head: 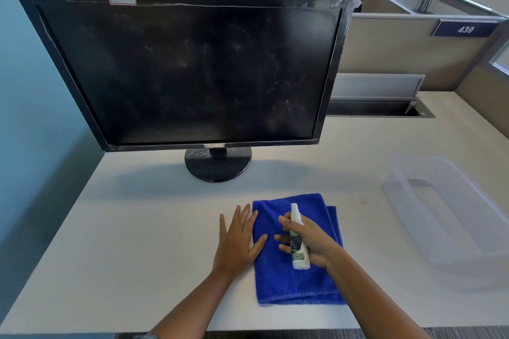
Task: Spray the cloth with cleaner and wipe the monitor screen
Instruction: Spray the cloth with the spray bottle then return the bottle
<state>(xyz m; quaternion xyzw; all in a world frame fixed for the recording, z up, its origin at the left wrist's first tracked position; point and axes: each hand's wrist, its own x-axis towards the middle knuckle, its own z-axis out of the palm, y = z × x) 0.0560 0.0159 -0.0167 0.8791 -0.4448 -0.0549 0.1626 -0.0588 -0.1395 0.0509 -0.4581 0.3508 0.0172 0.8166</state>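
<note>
Cloth (297,281): blue, folded, flat on desk (137,228) at 6 o'clock of head view, near edge.
Left hand (239,239) at cloth's 9 o'clock side: flat, fingers straight and spread, thumb and fingertips on the fabric, palm on desk.
Right hand (311,242) over cloth's middle: curled round white spray bottle (298,239), nozzle end toward 12 o'clock, forefinger near the top. Nozzle aim hard to tell.
Monitor screen (192,71) at 11 o'clock: dark, smeared, not yet wiped.
Clear tub (446,212) at 3 o'clock, well apart.
Step, by judgement: spraying stage.
Next: pump onto cloth, park bottle, gather cloth, lift toward screen.
</note>
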